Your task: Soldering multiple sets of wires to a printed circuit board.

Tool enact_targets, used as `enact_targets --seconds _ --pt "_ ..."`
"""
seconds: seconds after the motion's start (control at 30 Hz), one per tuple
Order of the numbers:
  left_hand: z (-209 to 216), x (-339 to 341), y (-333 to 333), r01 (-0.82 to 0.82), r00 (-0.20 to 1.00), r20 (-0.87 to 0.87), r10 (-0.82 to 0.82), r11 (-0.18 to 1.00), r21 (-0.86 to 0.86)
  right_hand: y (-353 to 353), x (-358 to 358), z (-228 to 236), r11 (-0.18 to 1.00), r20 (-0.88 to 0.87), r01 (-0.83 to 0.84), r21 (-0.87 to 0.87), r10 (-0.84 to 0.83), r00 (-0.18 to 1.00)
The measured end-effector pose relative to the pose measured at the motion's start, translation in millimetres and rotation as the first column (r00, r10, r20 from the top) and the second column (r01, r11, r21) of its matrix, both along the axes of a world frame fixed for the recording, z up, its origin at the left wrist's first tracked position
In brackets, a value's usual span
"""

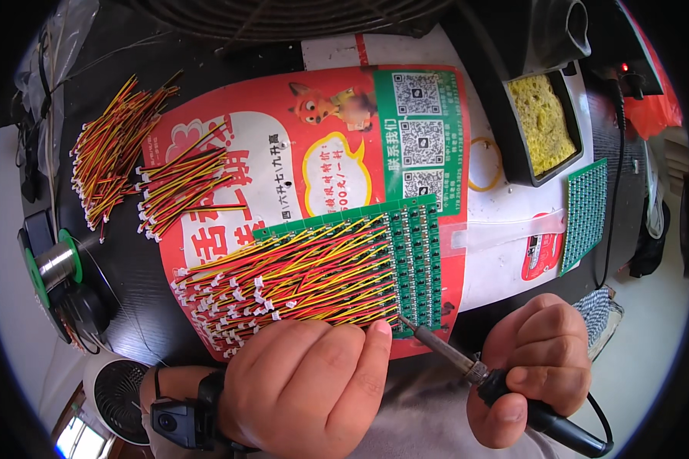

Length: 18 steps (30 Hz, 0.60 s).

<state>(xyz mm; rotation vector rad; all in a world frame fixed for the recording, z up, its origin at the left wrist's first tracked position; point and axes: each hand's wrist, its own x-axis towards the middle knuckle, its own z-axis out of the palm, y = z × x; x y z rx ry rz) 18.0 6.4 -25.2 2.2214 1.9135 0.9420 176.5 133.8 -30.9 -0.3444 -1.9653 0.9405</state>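
My right hand (540,367) grips a soldering iron (448,353) by its black handle, its tip at the near edge of the wired rows on a green circuit board (415,260). My left hand (306,386) is closed at the board's near side, index fingertip close to the iron's tip. What its fingers pinch is hidden beneath the hand. Red, yellow and black wires (321,268) with white connectors (260,294) fan leftward from the board over its left part. Rows on the board's right carry small dark parts and no wires.
Two bundles of loose wires (115,153) lie at the far left, near a solder spool (56,264). A yellow sponge (542,126) sits in a black holder (517,153) at the far right. Another green board (584,216) lies below it. A printed red sheet (264,99) covers the table.
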Motion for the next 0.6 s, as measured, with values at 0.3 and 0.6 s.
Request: enact_targets --seconds 0.3,0.6 --pt "1 -4 3 0.038 0.999 -0.008 -0.039 0.999 -0.017 -5 -4 -1 0.997 -0.055 0.083 -0.008 -0.083 0.995" --pt "4 -8 2 0.061 0.998 0.028 -0.06 0.997 -0.053 1 6 1 1.0 -0.031 -0.016 -0.017 0.016 0.999"
